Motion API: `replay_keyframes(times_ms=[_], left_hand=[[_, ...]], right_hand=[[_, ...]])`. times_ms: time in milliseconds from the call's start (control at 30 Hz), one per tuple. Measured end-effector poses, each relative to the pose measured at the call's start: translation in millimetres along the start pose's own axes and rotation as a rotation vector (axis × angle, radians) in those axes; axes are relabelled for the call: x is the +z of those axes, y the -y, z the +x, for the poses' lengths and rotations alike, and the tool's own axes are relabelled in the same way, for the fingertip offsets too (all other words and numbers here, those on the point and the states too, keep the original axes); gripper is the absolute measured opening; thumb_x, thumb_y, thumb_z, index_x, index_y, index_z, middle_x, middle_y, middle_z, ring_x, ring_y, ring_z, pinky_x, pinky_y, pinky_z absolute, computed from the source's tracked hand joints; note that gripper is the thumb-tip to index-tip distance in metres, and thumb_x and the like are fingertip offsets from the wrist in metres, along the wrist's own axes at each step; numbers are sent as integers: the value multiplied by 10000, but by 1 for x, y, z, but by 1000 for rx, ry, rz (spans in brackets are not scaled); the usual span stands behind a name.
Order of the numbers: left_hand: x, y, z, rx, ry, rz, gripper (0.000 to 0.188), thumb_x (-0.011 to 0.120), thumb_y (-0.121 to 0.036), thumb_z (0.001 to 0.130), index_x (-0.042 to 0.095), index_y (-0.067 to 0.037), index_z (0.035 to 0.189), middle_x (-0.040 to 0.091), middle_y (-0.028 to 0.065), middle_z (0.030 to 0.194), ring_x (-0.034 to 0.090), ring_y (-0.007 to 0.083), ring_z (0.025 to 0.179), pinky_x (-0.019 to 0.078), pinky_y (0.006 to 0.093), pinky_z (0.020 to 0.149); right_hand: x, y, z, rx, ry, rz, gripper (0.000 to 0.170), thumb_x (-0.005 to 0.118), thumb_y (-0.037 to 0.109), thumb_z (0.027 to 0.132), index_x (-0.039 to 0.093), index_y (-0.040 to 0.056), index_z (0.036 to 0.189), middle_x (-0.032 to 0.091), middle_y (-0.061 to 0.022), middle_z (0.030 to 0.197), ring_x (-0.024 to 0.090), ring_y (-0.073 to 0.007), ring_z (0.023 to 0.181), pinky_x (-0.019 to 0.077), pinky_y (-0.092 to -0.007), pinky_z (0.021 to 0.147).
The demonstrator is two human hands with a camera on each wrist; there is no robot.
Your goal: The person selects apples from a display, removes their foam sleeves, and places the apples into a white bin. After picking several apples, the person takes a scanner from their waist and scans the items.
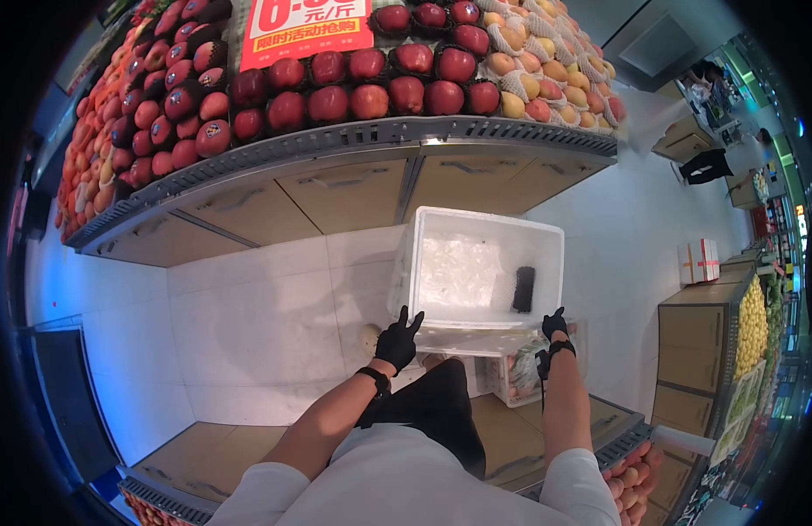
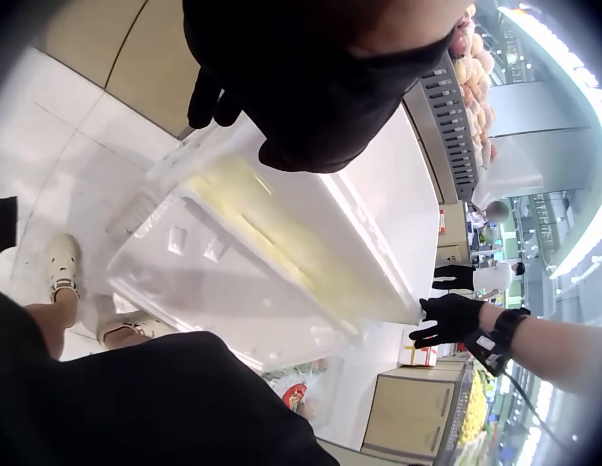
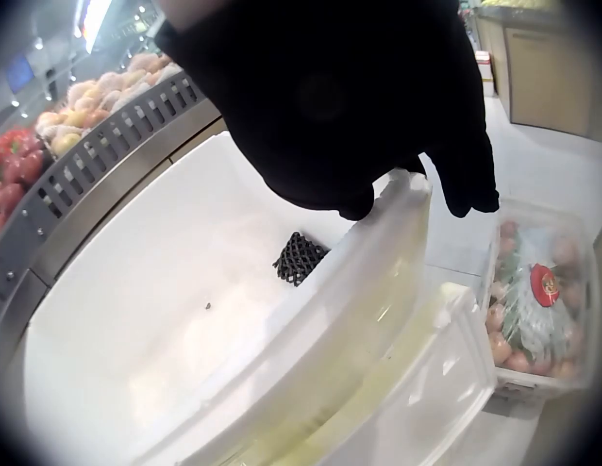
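Observation:
A white foam box (image 1: 463,230) sits open-topped in front of me, with a black foam net sleeve (image 1: 523,289) lying inside toward the right. My black-gloved left hand (image 1: 397,342) is at its near left corner, fingers and thumb astride the rim. At the near right corner, my black-gloved right hand (image 1: 555,326) pinches the rim. In the right wrist view, the thumb lies on the inner side and the fingers (image 3: 466,180) hang outside. The box's near wall has yellowish stains. Below it, a second white foam piece (image 2: 204,282) shows, tilted.
A clear crate of bagged fruit (image 3: 544,383) stands on the floor to the right. Ahead is a fruit stand with red apples (image 1: 327,103) above wooden cabinets (image 1: 345,193). Another stand with peaches (image 1: 632,478) is behind me. A person (image 1: 730,162) is far right, beyond a red-taped carton (image 1: 697,261).

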State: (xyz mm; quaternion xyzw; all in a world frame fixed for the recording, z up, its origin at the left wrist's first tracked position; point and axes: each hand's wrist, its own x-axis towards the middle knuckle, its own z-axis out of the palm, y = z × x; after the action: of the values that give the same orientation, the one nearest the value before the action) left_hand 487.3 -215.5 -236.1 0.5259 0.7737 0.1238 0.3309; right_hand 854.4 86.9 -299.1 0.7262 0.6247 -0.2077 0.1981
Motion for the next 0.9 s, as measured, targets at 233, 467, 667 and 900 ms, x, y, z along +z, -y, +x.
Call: replay_keyframes(times_ms=[233, 467, 667, 900], left_hand=[[-1, 5, -10, 46, 25, -2, 742, 518, -36, 747, 382, -245, 1446, 306, 272, 1472, 625, 374, 942, 542, 463, 751], [-1, 9, -19, 21, 17, -24, 717, 518, -40, 742, 412, -225, 1427, 313, 290, 1460, 636, 385, 910, 546, 457, 731], [-3, 28, -31, -68, -53, -88, 685, 539, -62, 746, 448, -233, 1404, 306, 289, 1465, 640, 398, 920, 546, 452, 741], [-24, 108, -61, -183, -362, -314, 433, 558, -96, 840, 573, -162, 1267, 423, 226, 1415, 563, 351, 1141, 497, 401, 907]], right_hand=[[7, -3, -9, 35, -33, 63, 831, 530, 252, 911, -6, -23, 1485, 582, -280, 1197, 587, -396, 1087, 490, -456, 913], [5, 9, -16, -38, -100, 65, 810, 528, 259, 909, 25, 13, 1495, 585, -285, 1178, 585, -410, 1075, 492, -462, 907], [12, 31, -15, -175, -77, 12, 755, 509, 279, 923, 80, 57, 1504, 600, -288, 1110, 597, -429, 1012, 494, -485, 863], [27, 108, -74, -425, -157, -58, 544, 490, 226, 934, 350, 64, 1434, 656, -226, 949, 626, -393, 907, 498, -476, 778]])
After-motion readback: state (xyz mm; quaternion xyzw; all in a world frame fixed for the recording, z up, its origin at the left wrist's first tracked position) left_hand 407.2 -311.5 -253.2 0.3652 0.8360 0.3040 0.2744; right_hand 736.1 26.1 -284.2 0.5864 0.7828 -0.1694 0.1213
